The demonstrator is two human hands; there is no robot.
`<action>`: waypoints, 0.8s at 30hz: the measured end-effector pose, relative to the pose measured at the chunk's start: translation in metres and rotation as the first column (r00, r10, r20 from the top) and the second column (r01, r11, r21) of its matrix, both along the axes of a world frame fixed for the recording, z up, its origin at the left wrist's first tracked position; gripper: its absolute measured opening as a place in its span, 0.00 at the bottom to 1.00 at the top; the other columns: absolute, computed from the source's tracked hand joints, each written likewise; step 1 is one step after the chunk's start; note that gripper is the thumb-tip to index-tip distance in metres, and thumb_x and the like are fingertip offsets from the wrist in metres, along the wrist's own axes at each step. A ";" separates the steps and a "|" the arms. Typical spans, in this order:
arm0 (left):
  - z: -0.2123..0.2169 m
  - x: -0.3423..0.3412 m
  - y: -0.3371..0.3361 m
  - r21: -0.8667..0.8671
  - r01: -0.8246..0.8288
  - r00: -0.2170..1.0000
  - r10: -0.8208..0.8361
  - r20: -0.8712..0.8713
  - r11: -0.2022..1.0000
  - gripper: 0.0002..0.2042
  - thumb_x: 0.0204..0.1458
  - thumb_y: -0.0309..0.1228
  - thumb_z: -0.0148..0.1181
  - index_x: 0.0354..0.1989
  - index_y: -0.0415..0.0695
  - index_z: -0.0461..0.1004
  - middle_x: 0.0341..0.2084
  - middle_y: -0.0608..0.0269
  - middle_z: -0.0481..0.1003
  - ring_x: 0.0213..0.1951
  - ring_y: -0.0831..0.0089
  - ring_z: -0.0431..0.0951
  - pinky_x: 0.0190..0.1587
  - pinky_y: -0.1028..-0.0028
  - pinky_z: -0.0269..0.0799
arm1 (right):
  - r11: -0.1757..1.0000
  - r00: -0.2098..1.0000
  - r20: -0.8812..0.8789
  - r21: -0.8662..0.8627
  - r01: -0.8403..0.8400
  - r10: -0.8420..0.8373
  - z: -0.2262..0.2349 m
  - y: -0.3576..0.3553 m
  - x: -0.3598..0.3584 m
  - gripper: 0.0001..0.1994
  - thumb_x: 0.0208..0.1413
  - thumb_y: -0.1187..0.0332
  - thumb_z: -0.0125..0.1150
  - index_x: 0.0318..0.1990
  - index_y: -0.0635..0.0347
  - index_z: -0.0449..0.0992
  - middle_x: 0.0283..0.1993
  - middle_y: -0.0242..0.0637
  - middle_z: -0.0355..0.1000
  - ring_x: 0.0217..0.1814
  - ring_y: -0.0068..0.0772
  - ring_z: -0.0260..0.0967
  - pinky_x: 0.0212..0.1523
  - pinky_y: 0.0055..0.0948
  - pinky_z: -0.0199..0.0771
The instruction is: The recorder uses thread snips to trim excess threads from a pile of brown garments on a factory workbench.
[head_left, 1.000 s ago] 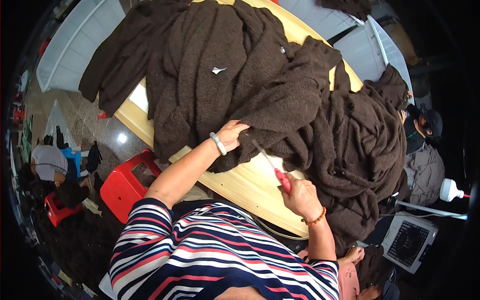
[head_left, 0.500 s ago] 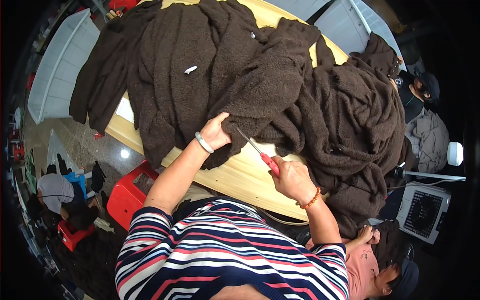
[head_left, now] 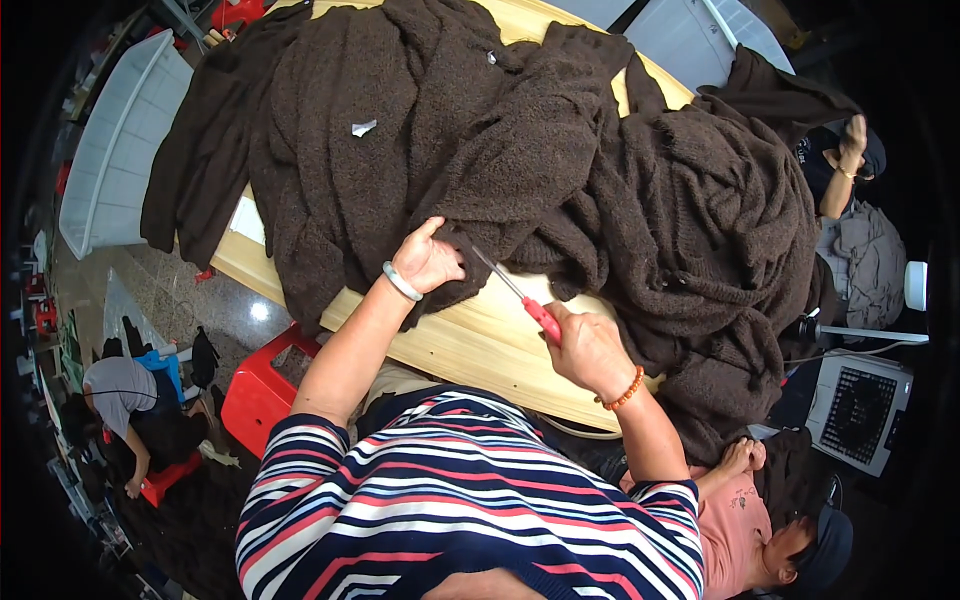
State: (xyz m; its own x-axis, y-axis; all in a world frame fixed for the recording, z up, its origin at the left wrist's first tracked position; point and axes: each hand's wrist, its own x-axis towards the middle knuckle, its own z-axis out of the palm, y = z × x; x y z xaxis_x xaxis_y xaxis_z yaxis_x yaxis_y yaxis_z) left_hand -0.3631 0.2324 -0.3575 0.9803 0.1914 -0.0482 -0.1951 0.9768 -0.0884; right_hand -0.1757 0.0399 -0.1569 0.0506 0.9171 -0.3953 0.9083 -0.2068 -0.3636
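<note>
Bright light falls on the pale tabletop [head_left: 450,350] before me, and the floor [head_left: 225,295] throws back one glare spot [head_left: 260,311] (small, but fierce). Folds in the brown cloth [head_left: 335,90] look crisp; outward, everything curves into blackness.

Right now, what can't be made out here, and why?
In the head view:
Handle end of the red-handled tool: hidden by the right hand.
Whether its tip touches the brown fabric: dark on dark.
Any print on the white tag: too small.
Far end of the table: cut by top edge.
</note>
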 end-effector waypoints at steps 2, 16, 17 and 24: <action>0.001 0.002 -0.004 -0.012 -0.033 0.999 0.033 0.007 0.999 0.28 0.63 0.47 0.39 0.64 0.39 0.60 0.60 0.48 0.66 0.62 0.49 0.64 0.64 0.48 0.54 | 0.998 1.000 0.015 0.067 -0.009 0.008 -0.005 0.006 0.003 0.11 0.52 0.68 0.58 0.42 0.59 0.74 0.21 0.50 0.72 0.26 0.54 0.73 0.30 0.47 0.72; 0.010 -0.030 -0.061 0.699 0.715 0.477 0.710 -0.518 0.030 0.09 0.56 0.31 0.59 0.40 0.39 0.75 0.39 0.49 0.78 0.40 0.52 0.78 0.47 0.66 0.73 | 0.995 1.000 -0.014 -0.097 0.001 -0.003 -0.025 -0.030 0.007 0.13 0.53 0.66 0.58 0.45 0.58 0.73 0.24 0.51 0.74 0.28 0.55 0.73 0.34 0.47 0.73; 0.009 -0.025 -0.064 0.699 0.715 0.478 0.710 -0.517 0.027 0.09 0.56 0.31 0.59 0.40 0.39 0.75 0.39 0.49 0.78 0.40 0.52 0.78 0.47 0.66 0.73 | 0.995 1.000 -0.014 -0.095 0.003 -0.004 -0.022 -0.030 0.004 0.13 0.53 0.66 0.58 0.45 0.58 0.73 0.24 0.51 0.74 0.28 0.55 0.73 0.34 0.47 0.73; 0.033 -0.015 -0.059 0.113 -0.170 0.889 0.202 -0.412 0.979 0.17 0.62 0.37 0.52 0.56 0.43 0.68 0.55 0.53 0.71 0.58 0.59 0.69 0.62 0.56 0.64 | 0.985 0.996 -0.055 -0.156 -0.078 0.070 -0.009 -0.039 0.005 0.11 0.50 0.67 0.58 0.41 0.61 0.74 0.24 0.51 0.74 0.30 0.53 0.75 0.34 0.46 0.74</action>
